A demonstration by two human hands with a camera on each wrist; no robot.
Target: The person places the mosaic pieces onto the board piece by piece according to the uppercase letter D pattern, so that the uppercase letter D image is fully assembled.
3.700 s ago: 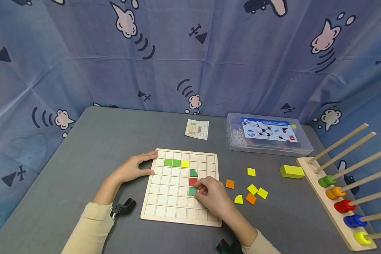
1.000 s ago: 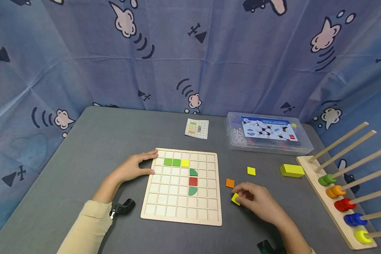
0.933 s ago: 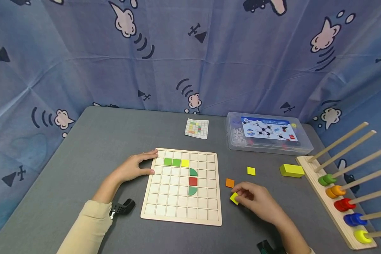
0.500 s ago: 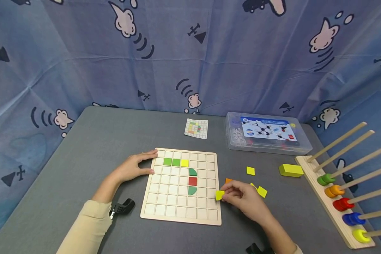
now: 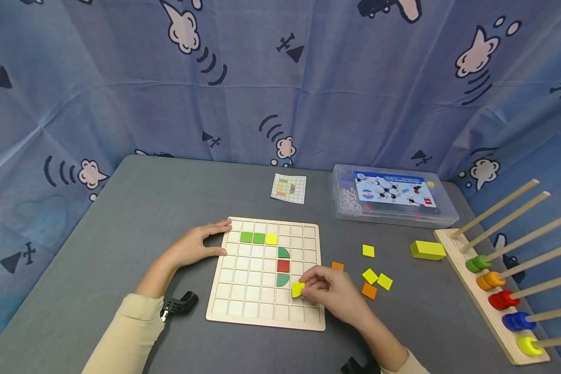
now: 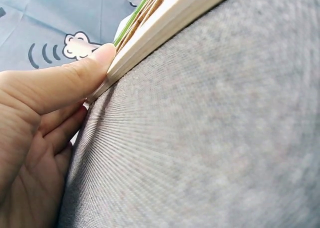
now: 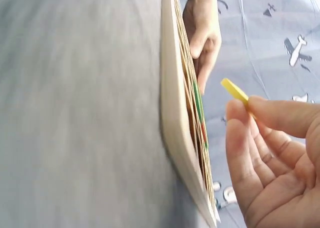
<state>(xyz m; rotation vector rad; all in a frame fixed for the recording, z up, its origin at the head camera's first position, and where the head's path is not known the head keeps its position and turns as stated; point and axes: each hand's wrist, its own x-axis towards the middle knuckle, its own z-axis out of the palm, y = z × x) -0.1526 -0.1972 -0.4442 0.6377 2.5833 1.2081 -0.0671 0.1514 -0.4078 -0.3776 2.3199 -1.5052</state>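
Observation:
My right hand (image 5: 334, 296) pinches a yellow quarter-circle tile (image 5: 297, 289) between thumb and fingertips. In the right wrist view the tile (image 7: 235, 91) is seen edge-on, apart from the wooden grid board (image 7: 172, 88). In the head view it hangs over the right half of this board (image 5: 250, 294). Two green square tiles (image 5: 253, 238), a yellow square (image 5: 271, 239), two dark green quarter-circles (image 5: 283, 252) and a red square (image 5: 283, 266) lie in the cells. My left hand (image 5: 194, 246) touches the board's left edge with straight fingers; its thumb (image 6: 102, 58) rests against the side.
Right of the board lie yellow square tiles (image 5: 368, 251) and orange tiles (image 5: 369, 291). A printed pattern card (image 5: 289, 188) and a clear plastic box (image 5: 395, 196) are farther back. A yellow block (image 5: 427, 250) and a peg rack with coloured rings (image 5: 495, 296) stand at right.
My right hand has left the board, picked the yellow quarter-circle tile off the table at right, and carried it left over the board. The left hand has stayed at the edge.

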